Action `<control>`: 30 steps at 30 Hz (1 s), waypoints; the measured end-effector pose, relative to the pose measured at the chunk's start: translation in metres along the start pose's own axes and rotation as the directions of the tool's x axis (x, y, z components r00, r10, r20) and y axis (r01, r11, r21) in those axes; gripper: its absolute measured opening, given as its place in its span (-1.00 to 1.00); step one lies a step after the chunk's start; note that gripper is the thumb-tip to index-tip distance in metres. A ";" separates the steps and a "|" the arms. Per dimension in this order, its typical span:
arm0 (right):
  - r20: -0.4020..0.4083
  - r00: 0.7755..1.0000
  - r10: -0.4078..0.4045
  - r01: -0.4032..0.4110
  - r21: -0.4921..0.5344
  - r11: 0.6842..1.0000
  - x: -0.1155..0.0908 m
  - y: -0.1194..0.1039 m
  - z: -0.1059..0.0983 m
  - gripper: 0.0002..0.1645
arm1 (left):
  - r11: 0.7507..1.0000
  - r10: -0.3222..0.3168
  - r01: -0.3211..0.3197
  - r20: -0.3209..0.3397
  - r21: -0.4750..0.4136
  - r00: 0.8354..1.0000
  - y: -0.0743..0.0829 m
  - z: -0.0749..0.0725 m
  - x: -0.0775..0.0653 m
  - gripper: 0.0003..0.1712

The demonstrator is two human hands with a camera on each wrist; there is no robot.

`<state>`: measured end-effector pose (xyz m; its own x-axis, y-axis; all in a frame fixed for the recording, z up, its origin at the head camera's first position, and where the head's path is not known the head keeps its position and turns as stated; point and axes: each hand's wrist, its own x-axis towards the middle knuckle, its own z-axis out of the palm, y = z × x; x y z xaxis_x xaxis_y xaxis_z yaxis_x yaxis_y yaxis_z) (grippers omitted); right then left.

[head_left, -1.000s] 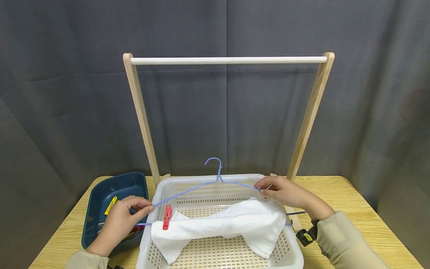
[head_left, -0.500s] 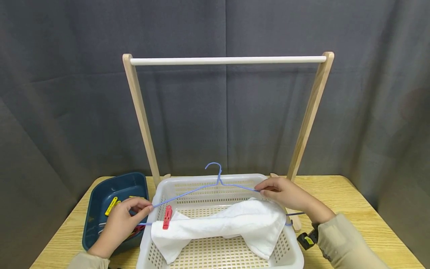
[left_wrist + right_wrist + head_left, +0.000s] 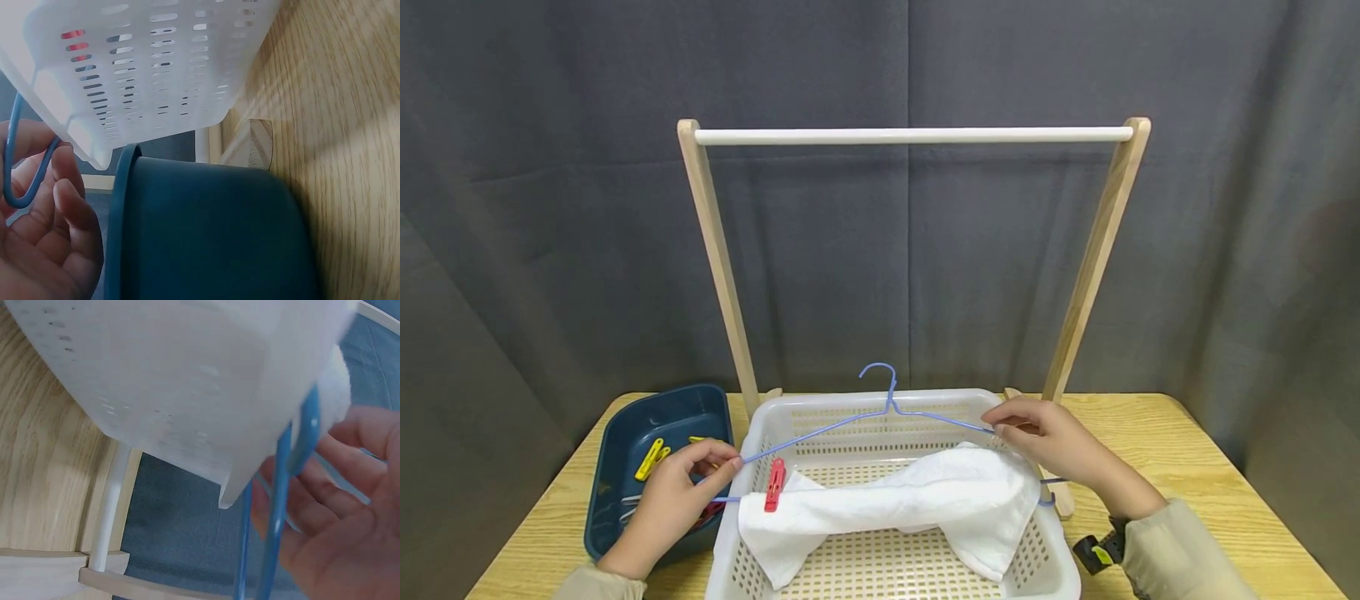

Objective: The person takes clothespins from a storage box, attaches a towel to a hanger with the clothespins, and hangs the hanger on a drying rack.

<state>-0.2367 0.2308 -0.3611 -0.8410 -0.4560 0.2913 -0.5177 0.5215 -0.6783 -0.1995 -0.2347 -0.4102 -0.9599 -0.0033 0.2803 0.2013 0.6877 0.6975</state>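
Observation:
A blue wire clothes hanger [image 3: 891, 402] lies tilted over the white perforated basket [image 3: 820, 401], hook upward. A white towel [image 3: 880, 510] is draped over its lower bar, and a red clothespin [image 3: 775, 486] clips the towel near the left end. My left hand [image 3: 676, 493] pinches the hanger's left arm between thumb and fingers, beside the basket's left rim. With thumb and index finger, my right hand [image 3: 1043, 433] pinches the right arm, above the towel's right part. Blue wire [image 3: 275, 515] passes in front of the curled right fingers in the right wrist view.
Left of the basket stands a dark blue tub [image 3: 688, 402] with yellow clothespins [image 3: 650, 459] and other pegs, partly hidden by the left hand. Behind rises a wooden rack with a white rail [image 3: 913, 136]. The wooden table [image 3: 1150, 467] extends right.
My right hand has slid a little outward along the hanger's right arm. The hanger's hook has dropped slightly. My left hand and the towel stay nearly in place.

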 end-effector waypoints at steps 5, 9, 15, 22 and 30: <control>-0.143 0.989 0.033 -0.034 -0.003 0.999 -0.012 -0.002 -0.003 -0.79 | 1.000 -0.008 0.008 -0.003 -0.006 1.000 -0.001 0.002 0.000 -0.86; -0.242 0.969 0.049 -0.050 0.000 0.999 -0.020 -0.003 -0.004 -0.81 | 1.000 -0.021 0.021 -0.003 -0.011 1.000 -0.001 0.003 0.000 -0.86; -0.420 0.906 0.046 -0.087 -0.080 0.993 -0.032 0.000 0.002 -0.85 | 0.998 -0.050 0.050 0.002 -0.022 0.999 -0.001 0.003 0.000 -0.83; -0.643 0.748 0.163 -0.240 -0.033 0.970 -0.046 0.005 0.009 -0.91 | 0.996 -0.072 0.071 -0.016 -0.047 0.997 -0.002 0.005 -0.002 -0.81; -0.634 0.644 0.428 -0.363 0.239 0.901 -0.054 0.012 0.021 -0.69 | 0.994 -0.080 0.078 -0.025 -0.076 0.997 -0.002 0.006 -0.002 -0.81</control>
<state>-0.1941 0.2470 -0.3993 -0.8627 0.3869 0.3255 -0.1236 0.4628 -0.8778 -0.1992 -0.2317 -0.4163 -0.9678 -0.0761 0.2401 0.1403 0.6284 0.7651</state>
